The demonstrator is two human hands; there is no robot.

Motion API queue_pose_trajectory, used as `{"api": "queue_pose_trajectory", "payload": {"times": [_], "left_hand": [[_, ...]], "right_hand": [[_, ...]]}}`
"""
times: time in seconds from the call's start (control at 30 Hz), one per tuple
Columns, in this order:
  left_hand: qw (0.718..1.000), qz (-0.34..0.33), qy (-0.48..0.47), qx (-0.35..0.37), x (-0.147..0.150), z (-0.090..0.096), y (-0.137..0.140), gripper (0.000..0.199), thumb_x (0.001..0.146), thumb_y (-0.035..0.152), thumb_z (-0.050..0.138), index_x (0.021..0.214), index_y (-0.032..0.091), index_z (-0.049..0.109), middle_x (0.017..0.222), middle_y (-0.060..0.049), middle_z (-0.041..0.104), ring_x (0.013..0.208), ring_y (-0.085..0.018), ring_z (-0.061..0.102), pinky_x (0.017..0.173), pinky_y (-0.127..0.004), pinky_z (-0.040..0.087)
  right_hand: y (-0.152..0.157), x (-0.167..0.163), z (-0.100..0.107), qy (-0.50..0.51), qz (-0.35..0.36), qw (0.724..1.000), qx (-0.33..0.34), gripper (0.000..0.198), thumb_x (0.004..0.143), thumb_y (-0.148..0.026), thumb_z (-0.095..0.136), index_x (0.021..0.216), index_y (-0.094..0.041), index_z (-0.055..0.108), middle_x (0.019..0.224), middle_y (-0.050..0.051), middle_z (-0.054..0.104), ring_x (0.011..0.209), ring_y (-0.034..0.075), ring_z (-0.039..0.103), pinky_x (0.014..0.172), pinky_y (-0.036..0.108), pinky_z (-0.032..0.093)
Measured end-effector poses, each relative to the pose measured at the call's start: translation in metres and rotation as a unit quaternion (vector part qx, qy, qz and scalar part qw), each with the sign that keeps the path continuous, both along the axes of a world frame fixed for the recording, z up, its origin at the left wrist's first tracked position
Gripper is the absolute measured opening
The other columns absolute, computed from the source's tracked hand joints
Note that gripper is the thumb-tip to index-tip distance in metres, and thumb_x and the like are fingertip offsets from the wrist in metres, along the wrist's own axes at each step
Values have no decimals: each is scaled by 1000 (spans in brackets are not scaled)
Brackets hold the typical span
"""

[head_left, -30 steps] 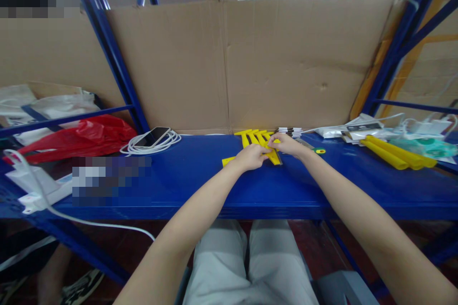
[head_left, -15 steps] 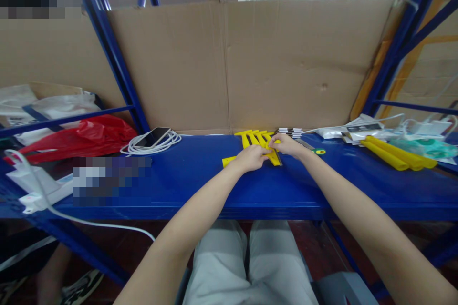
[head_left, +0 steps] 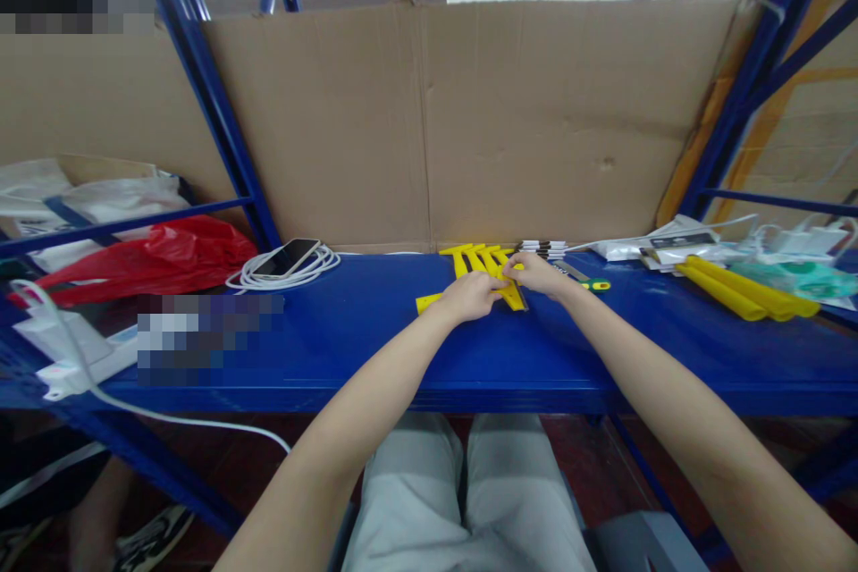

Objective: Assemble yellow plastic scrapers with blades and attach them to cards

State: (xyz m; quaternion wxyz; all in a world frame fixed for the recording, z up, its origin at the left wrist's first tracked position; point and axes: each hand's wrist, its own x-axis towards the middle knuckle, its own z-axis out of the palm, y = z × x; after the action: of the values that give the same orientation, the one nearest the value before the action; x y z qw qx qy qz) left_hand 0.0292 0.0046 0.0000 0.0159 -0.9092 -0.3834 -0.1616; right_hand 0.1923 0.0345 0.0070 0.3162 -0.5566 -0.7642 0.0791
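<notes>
My left hand point(head_left: 471, 296) is closed on a yellow T-shaped scraper point(head_left: 515, 298) with a dark edge on its lower right side. My right hand point(head_left: 538, 273) pinches at the same scraper's upper part, its fingertips close to the left hand's. The fingers hide much of the scraper. Just behind the hands, several more yellow scrapers point(head_left: 462, 260) lie side by side. Another flat yellow piece point(head_left: 427, 303) shows left of my left hand, partly covered by it. A utility knife with a green and yellow handle point(head_left: 596, 285) lies right of my right hand.
Small black-and-white packets point(head_left: 544, 248) lie by the cardboard wall point(head_left: 429, 125). Yellow rolls point(head_left: 741, 288) and white packages point(head_left: 677, 243) sit on the right of the blue shelf point(head_left: 375, 349). Leftward are a phone point(head_left: 288, 257) on coiled white cable, a red bag point(head_left: 167, 255) and a power strip point(head_left: 87, 366).
</notes>
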Motion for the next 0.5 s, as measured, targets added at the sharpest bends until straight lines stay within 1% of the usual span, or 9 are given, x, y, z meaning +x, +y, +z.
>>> {"api": "queue_pose_trajectory", "payload": {"times": [0.13, 0.33, 0.5], "left_hand": [[1000, 0, 5, 1, 0, 1, 0, 36, 87, 23, 47, 121, 16, 59, 113, -13, 65, 103, -25, 60, 90, -37, 44], [1000, -4, -5, -10, 0, 0, 1, 37, 88, 23, 47, 122, 16, 59, 113, -13, 64, 103, -25, 60, 91, -37, 44], [1000, -3, -4, -8, 0, 1, 1, 37, 88, 22, 47, 122, 15, 59, 113, -14, 64, 103, -26, 60, 91, -38, 44]], "right_hand": [[1, 1, -1, 2, 0, 1000, 3, 14, 73, -13, 54, 64, -16, 64, 80, 7, 71, 78, 18, 63, 73, 26, 46], [3, 2, -1, 3, 13, 1000, 13, 14, 72, -13, 55, 61, -17, 62, 77, 5, 69, 79, 18, 62, 78, 27, 45], [3, 2, 0, 3, 7, 1000, 4, 13, 72, -13, 55, 61, -16, 61, 78, 6, 69, 81, 19, 61, 80, 29, 44]]}}
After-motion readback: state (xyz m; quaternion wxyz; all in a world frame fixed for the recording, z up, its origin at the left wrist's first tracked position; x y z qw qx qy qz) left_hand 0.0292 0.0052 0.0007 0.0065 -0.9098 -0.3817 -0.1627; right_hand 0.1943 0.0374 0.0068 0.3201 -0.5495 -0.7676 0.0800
